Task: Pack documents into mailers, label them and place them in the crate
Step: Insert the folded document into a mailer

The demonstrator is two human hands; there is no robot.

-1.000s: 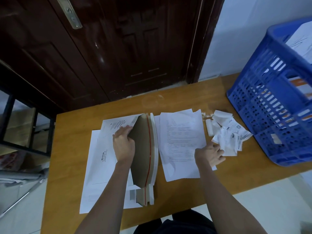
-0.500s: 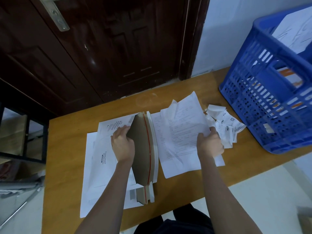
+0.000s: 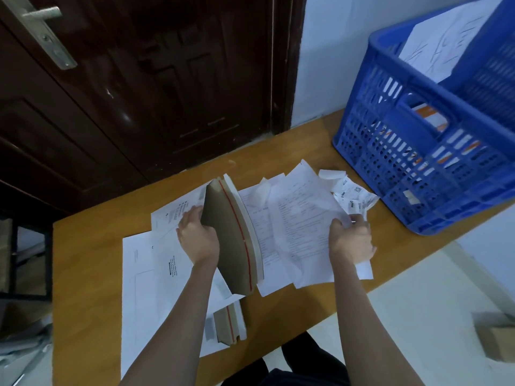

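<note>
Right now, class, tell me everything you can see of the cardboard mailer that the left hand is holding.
The cardboard mailer is a flat brown card envelope with a white outer face and a thin red strip running along its length near the open edge. It looks stiff yet bows slightly. It stands on edge, tilted, its mouth toward the documents. The left hand grips its left edge. Its lower end meets the white mailers lying on the wooden table.

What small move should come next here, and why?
Probably slide the white printed sheets, gripped by the right hand, into the brown cardboard mailer, since the left hand holds it open beside them.
</note>
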